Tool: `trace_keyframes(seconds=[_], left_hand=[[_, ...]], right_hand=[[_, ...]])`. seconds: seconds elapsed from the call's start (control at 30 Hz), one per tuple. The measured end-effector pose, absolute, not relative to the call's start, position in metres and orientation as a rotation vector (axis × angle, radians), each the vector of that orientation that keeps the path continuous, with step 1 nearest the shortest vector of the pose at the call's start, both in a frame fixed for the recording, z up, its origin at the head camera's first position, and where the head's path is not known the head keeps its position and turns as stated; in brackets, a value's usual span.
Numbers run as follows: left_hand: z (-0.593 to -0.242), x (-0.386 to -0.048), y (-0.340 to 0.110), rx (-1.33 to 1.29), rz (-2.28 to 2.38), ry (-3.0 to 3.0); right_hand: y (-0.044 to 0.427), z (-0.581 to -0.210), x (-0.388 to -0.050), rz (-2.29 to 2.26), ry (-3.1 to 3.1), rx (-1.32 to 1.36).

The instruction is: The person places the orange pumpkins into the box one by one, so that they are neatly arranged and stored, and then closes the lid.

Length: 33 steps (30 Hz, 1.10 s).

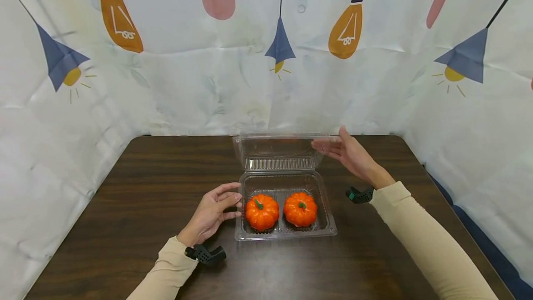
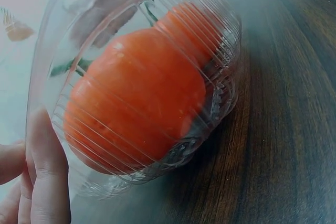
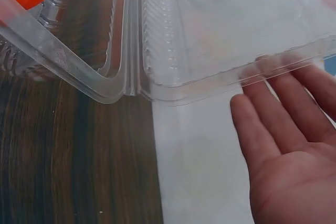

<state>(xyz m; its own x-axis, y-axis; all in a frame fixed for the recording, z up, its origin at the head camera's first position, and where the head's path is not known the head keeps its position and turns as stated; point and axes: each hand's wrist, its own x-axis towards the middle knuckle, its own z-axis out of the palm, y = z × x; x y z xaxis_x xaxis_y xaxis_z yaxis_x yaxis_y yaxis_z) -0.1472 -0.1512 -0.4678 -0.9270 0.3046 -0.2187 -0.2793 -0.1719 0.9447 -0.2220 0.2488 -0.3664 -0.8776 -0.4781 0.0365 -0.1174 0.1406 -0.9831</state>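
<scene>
A clear plastic clamshell container (image 1: 287, 234) stands on the table with its lid (image 1: 275, 152) raised upright at the back. Two small orange pumpkins with green stems, a left pumpkin (image 1: 262, 212) and a right pumpkin (image 1: 300, 209), sit side by side in its base. At the container's left side my left hand (image 1: 213, 209) holds the rim between thumb and fingers, seen also in the left wrist view (image 2: 47, 171). My right hand (image 1: 347, 152) has its fingers straight behind the lid's right edge, touching it in the right wrist view (image 3: 294, 129).
The dark wood table (image 1: 175, 161) extends around the container. A white curtain (image 1: 187, 91) printed with lamps and bulbs hangs behind and at both sides. Each wrist wears a black band, as on the left wrist (image 1: 204, 253).
</scene>
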Motion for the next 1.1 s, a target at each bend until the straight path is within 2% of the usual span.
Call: trace_keyframes(seconds=[0.33, 0.63, 1.1], left_hand=[[-0.468, -0.148, -0.152, 0.026, 2.146, 1.729], [-0.469, -0.149, -0.154, 0.047, 2.117, 1.74], [-0.47, -0.152, -0.156, 0.049, 2.09, 1.75]], right_hand=[[0.249, -0.351, -0.2, -1.541, 2.328, -0.456], [0.255, -0.356, -0.185, -1.241, 2.551, -0.627], [0.25, -0.37, -0.161, -1.167, 2.649, -0.791]])
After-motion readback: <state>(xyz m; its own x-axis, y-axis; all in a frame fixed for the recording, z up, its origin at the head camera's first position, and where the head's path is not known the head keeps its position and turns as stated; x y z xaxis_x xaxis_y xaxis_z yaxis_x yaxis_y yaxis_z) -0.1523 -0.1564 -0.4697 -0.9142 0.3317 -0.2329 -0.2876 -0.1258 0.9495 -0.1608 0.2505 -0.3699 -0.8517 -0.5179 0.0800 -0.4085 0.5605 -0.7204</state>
